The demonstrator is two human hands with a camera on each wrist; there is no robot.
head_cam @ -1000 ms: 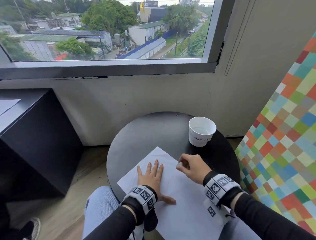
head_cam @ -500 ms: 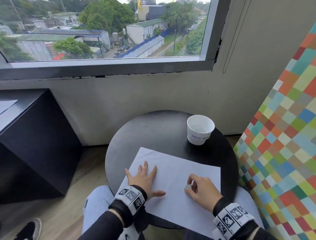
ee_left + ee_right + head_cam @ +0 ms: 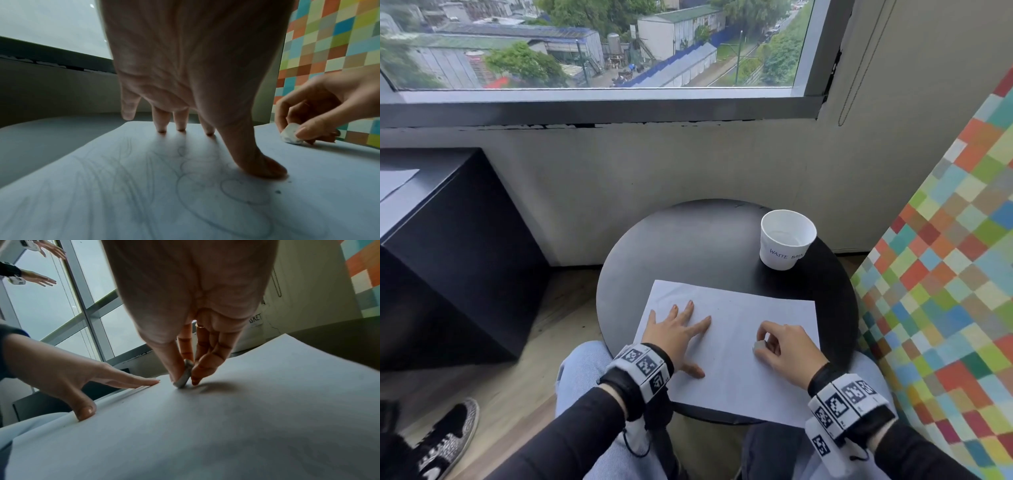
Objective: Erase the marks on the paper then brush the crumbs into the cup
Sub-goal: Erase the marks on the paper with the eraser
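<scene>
A white sheet of paper (image 3: 739, 346) lies on the round black table (image 3: 688, 246) and overhangs its near edge. Faint pencil marks (image 3: 185, 186) show under my left hand, with a few dark crumbs (image 3: 277, 191) by the thumb. My left hand (image 3: 674, 334) lies flat on the paper's left part, fingers spread. My right hand (image 3: 780, 346) pinches a small white eraser (image 3: 758, 346) between thumb and fingers, its tip touching the paper (image 3: 182, 382). The white paper cup (image 3: 786, 240) stands upright at the table's far right, away from both hands.
A black cabinet (image 3: 448, 257) stands to the left with a sheet on top. A wall of coloured squares (image 3: 945, 274) rises close on the right. The window sill (image 3: 599, 106) and wall lie behind the table. A shoe (image 3: 448, 442) rests on the wooden floor.
The paper has turned from a diagonal lie to roughly square with the table. My right hand with the eraser moved down and right onto the sheet's right part. My left hand shifted left.
</scene>
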